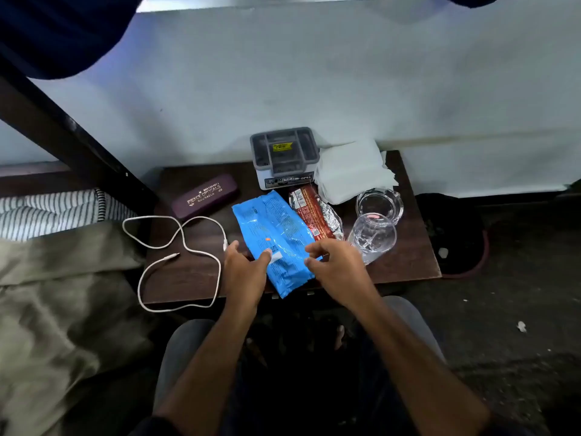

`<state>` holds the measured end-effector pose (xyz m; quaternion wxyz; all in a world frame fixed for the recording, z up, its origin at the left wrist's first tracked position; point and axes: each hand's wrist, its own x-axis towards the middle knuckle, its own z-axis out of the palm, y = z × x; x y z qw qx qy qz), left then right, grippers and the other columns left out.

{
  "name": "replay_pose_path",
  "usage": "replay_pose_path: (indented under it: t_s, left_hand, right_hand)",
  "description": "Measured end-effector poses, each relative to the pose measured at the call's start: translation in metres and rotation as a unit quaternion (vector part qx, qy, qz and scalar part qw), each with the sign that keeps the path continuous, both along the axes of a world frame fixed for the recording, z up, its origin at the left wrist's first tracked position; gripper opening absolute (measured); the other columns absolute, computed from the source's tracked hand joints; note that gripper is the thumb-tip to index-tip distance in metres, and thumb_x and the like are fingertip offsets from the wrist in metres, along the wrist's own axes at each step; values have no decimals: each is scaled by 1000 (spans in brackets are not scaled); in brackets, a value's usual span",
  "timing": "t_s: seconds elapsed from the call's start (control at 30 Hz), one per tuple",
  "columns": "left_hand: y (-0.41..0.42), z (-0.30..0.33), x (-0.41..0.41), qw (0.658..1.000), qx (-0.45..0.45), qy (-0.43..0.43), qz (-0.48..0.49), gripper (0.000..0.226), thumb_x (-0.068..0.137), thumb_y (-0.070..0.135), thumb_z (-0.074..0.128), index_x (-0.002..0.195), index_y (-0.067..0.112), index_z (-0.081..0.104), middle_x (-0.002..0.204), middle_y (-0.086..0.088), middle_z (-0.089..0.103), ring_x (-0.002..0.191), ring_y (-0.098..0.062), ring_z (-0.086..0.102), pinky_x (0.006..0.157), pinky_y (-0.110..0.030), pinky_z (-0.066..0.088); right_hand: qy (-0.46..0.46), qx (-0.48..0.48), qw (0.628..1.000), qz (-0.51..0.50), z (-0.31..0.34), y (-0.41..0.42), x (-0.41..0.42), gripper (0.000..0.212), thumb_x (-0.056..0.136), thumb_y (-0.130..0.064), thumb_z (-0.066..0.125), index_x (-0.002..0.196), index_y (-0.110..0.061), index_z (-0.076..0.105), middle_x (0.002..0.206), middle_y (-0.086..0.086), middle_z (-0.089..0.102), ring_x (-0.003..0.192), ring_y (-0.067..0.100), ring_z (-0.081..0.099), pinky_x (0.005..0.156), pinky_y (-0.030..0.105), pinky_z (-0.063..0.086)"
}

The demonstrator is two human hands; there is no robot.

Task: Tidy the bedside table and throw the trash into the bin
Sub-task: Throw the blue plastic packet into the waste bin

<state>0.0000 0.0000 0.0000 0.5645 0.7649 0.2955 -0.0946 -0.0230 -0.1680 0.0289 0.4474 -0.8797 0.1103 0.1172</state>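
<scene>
Hands [245, 272] on blue wrapper [276, 240], glass [374, 237] beside

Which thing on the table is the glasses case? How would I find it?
Start at the dark wooden bedside table and go to its back left, nearest the bed. The glasses case lies flat there, just behind the looping white cable. It alone is long, dark purple and printed with gold lettering.

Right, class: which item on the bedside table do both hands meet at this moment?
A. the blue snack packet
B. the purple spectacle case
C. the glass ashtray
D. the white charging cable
A: the left hand and right hand both reach the near end of the blue snack packet, fingertips on it, while the other three items lie untouched on the table.
</scene>
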Motion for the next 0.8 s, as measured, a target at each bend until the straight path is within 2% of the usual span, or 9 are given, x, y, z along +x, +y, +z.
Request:
replay_pose_path:
  t_s: [0.1, 0.17, 0.2, 0.27, 0.37, 0.47, 0.53, 0.67, 0.8]
  left_hand:
    - [-6, -3, 7, 992, -114, 35, 42, 64, 86, 15, 74, 141, 5, 43, 110, -6, 73, 89, -20, 74, 71, -35, 61]
    - [-6, -6, 10, 987, -149, 46, 50, 43, 87, 12, 73, 126, 5, 58, 107, -8, 75, 76, -15, 76, 53, -23, 56]
    - [-5, -6, 10, 986, -155, 42, 48, 35, 87, 12, 73, 120, 5, 62, 103, -7, 76, 68, -10, 75, 47, -18, 52]
    - [0, -8, 9, 985, -165, 32, 45, 28, 87, 11, 73, 114, 5, 66, 97, -5, 78, 64, -8, 75, 47, -18, 52]
    - [7, -6, 6, 979, -201, 15, 42, 23, 87, 11, 73, 109, 7, 69, 96, -7, 79, 75, -17, 76, 61, -28, 58]
    - [9, 2, 1, 970, -240, -16, 35, 22, 85, 10, 74, 106, 11, 69, 105, -10, 78, 89, -22, 75, 78, -38, 58]
    - [9, 10, -3, 963, -267, -33, 30, 21, 85, 9, 73, 106, 12, 69, 105, -9, 78, 93, -24, 74, 80, -41, 59]
    - [7, 29, -8, 947, -316, -62, 13, 32, 87, 5, 70, 119, 7, 63, 111, -12, 76, 98, -28, 74, 69, -36, 60]
    - [5, 43, -9, 953, -296, -72, -14, 40, 89, 5, 67, 128, 4, 59, 121, -15, 72, 107, -30, 71, 80, -39, 60]
  right_hand:
    - [41, 2, 998, -41, -10, 8, -2, 15, 89, -17, 69, 103, -14, 74, 88, -5, 71, 73, 4, 63, 64, 10, 47]
    - [85, 37, 993, -70, -16, 13, -9, 7, 89, -18, 70, 88, -14, 76, 80, 1, 75, 72, 14, 69, 71, 30, 59]
    - [101, 64, 988, -94, -18, 13, -12, 13, 89, -20, 70, 79, -13, 75, 75, 6, 75, 68, 17, 70, 70, 40, 62]
    - [118, 116, 975, -147, -24, 13, -22, 26, 89, -23, 72, 71, -5, 72, 65, 10, 72, 55, 19, 65, 64, 49, 62]
    - [177, 247, 923, -237, -24, 19, -35, 39, 86, -34, 77, 74, 2, 68, 66, 15, 66, 53, 21, 61, 57, 43, 60]
    - [231, 368, 855, -284, -17, 24, -39, 46, 82, -39, 79, 94, 4, 68, 83, 23, 70, 66, 31, 69, 66, 43, 64]
    - [196, 435, 831, -285, -12, 30, -38, 42, 84, -33, 78, 108, 1, 68, 98, 23, 75, 76, 30, 72, 75, 44, 62]
    - [100, 534, 788, -290, -2, 31, -35, 42, 81, -19, 77, 119, -5, 67, 114, 12, 76, 100, 27, 74, 84, 38, 60]
    - [68, 545, 785, -289, 6, 25, -33, 36, 78, -11, 80, 112, -5, 70, 109, 12, 78, 92, 25, 77, 69, 29, 61]
